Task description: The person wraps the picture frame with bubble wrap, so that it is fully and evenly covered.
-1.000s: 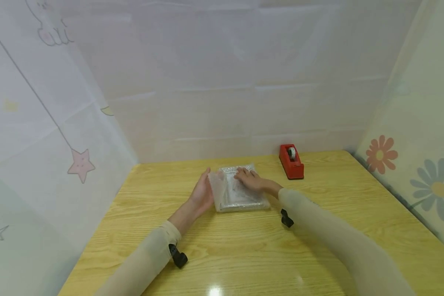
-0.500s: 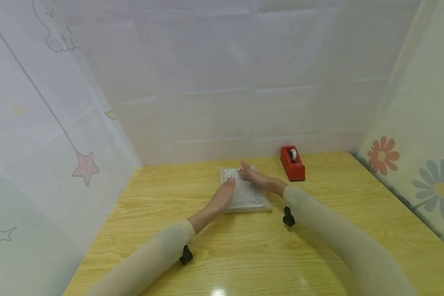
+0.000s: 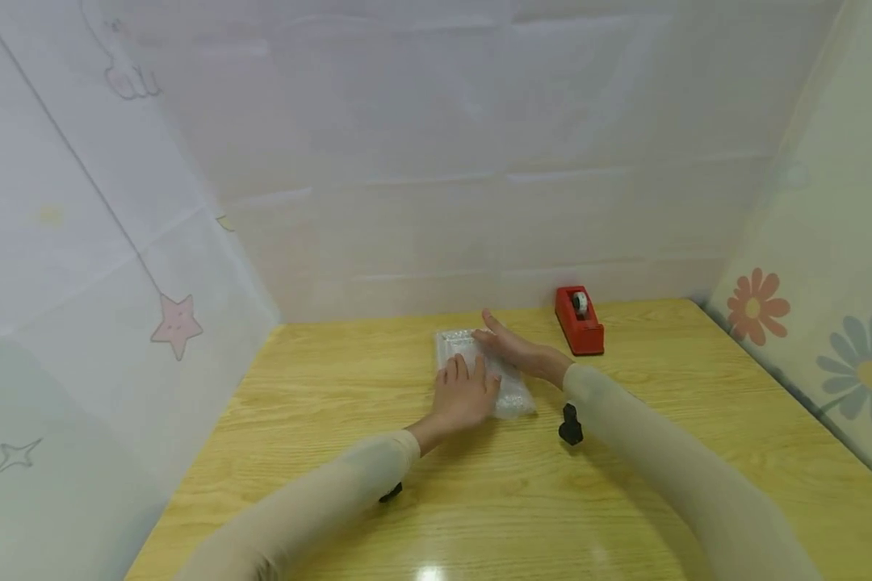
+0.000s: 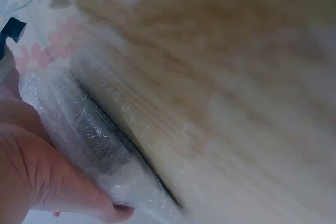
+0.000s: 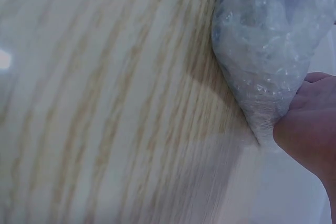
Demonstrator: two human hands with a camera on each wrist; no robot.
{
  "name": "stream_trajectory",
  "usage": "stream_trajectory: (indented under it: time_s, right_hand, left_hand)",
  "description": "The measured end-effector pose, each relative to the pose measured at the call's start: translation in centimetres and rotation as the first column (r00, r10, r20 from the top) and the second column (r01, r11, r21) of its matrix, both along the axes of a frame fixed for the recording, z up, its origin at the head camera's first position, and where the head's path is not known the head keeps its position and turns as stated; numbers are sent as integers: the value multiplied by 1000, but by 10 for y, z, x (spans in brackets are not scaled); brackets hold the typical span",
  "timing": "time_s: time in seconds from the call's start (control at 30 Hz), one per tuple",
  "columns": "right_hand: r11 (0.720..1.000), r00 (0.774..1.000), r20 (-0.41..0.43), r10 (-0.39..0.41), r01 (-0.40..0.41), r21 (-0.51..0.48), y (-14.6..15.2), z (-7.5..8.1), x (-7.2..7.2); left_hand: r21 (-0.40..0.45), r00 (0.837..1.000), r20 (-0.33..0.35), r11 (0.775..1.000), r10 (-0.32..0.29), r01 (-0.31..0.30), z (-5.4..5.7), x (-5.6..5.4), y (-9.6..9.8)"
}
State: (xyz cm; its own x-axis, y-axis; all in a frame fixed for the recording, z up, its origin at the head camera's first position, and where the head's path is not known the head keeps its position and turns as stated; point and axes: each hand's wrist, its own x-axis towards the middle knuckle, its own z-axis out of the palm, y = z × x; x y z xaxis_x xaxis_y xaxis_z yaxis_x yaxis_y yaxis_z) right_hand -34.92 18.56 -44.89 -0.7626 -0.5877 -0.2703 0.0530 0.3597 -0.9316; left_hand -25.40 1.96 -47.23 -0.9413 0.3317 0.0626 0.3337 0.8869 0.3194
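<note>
A pale, creased wall sheet (image 3: 407, 202) rises behind a yellow wood-grain table (image 3: 312, 387), whose near side is cut off at the bottom of the head view. The two cream sleeves (image 3: 668, 468) are cut off there too.

The package (image 3: 513, 397) lies flat on the table toward its back, beneath both hands. It is roughly square and thin, covered in clear, glossy bubble wrap that looks silvery white. The left wrist view shows a darker band through the wrinkled plastic, and the right wrist view shows the wrap bulging, then narrowing to a crumpled tip beside the right hand. What is inside cannot be made out, and the hands cover much of the top.

The left hand (image 3: 467, 399) rests on the near left part, fingers spread and extended, clamped on nothing. The right hand (image 3: 517, 347) rests along the right side, its thumb raised apart from the straight fingers; their tips are hard to make out.

Right of the package, apart from it, stands a red tape dispenser (image 3: 580, 329). A black device (image 3: 570, 428) hangs below the right wrist; the left wrist's matching one (image 3: 390, 493) is mostly hidden by the sleeve.
</note>
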Motion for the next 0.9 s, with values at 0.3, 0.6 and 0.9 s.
stream_trajectory:
  time_s: [0.3, 0.6, 0.9]
  right_hand:
    - [1000, 1000, 1, -5, 5, 10, 4, -2, 1]
    - [999, 998, -39, -52, 52, -5, 19, -4, 7]
    - [997, 966, -252, -62, 73, 34, 45, -4, 12]
  left_hand:
    - [-215, 999, 11, 976, -45, 46, -2, 7, 11]
    - [-232, 997, -13, 970, -71, 66, -1, 8, 22]
    - [-313, 990, -102, 948, -97, 61, -10, 8, 44]
